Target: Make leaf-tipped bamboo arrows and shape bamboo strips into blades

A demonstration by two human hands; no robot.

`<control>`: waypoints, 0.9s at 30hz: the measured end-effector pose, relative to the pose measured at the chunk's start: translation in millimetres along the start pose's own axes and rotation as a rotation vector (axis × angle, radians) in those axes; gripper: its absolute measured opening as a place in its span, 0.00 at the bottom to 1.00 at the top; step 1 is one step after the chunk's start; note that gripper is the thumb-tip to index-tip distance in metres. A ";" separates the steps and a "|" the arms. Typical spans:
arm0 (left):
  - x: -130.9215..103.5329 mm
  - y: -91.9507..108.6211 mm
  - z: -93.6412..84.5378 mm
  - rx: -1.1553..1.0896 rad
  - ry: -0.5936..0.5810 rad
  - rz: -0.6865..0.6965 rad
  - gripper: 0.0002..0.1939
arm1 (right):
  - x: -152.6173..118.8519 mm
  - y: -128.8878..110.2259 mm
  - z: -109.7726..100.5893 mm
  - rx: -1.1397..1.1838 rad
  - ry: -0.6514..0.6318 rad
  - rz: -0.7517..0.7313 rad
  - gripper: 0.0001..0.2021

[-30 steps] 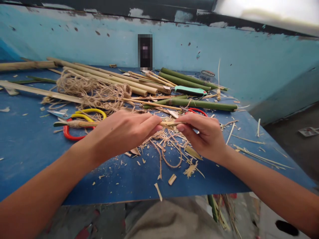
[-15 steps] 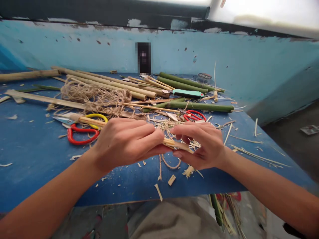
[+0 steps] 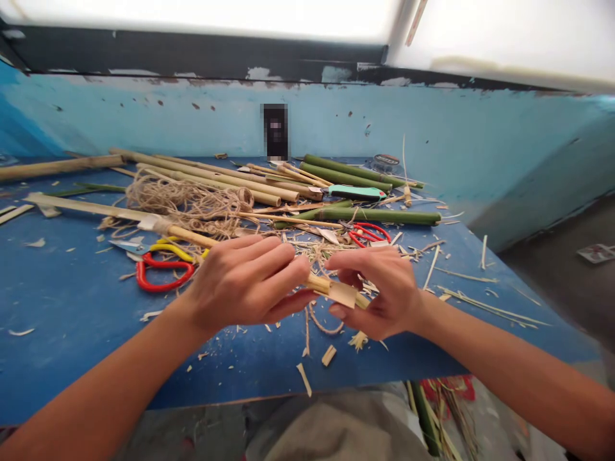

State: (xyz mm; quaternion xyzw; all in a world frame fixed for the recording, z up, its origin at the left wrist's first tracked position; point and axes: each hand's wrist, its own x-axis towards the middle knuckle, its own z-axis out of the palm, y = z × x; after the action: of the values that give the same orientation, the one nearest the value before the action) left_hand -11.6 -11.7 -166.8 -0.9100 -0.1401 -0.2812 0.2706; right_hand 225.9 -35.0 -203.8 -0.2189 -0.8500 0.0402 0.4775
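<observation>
Down tips the right end of the bamboo stick [image 3: 319, 283], nearly level a second ago, held above the tabletop [image 3: 91, 358]. Closed round it is the left hand's [image 3: 247, 282] grip; the right hand's [image 3: 384, 288] fingers curl beside a pale flap [image 3: 343, 294], clamped or not, can't tell. Sliding along a split edge could cut a fingertip; hard bending might snap that flat, thin flap. Smooth cane, shaggy twine [image 3: 166, 195] behind!

Near-left tabletop [image 3: 72, 358] passable (chips [image 3: 22, 332] aside); twine [image 3: 185, 202] probably blocks farther back.
</observation>
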 end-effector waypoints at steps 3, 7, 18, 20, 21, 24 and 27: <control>-0.7 -0.4 2.1 -0.040 -0.019 0.008 0.10 | 1.8 -2.2 0.8 0.033 -0.012 -0.037 0.13; -0.1 -1.9 3.3 -0.071 -0.015 0.047 0.08 | 2.1 -4.0 2.2 0.004 0.023 -0.067 0.10; -0.9 -8.2 1.2 -0.038 0.058 0.136 0.08 | -0.6 -5.0 4.8 -0.034 -0.022 -0.060 0.10; -1.8 -8.4 1.1 -0.043 0.057 0.138 0.08 | -1.4 -4.8 5.1 -0.009 -0.040 -0.058 0.11; -2.3 -8.5 0.9 -0.041 0.058 0.138 0.08 | -1.8 -4.6 5.2 0.004 -0.050 -0.055 0.12; -3.4 -9.0 -0.3 -0.026 0.052 0.136 0.06 | -2.3 -3.3 4.8 0.013 -0.067 -0.034 0.12; -3.7 -8.9 -1.1 -0.017 0.051 0.142 0.07 | -1.7 -1.9 4.1 -0.013 -0.087 -0.025 0.09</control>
State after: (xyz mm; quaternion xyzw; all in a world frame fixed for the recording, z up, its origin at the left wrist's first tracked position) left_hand -18.6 -5.5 -164.5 -0.9126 -0.0657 -0.2854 0.2854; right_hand 222.6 -36.9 -206.8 -0.2095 -0.8728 0.0384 0.4392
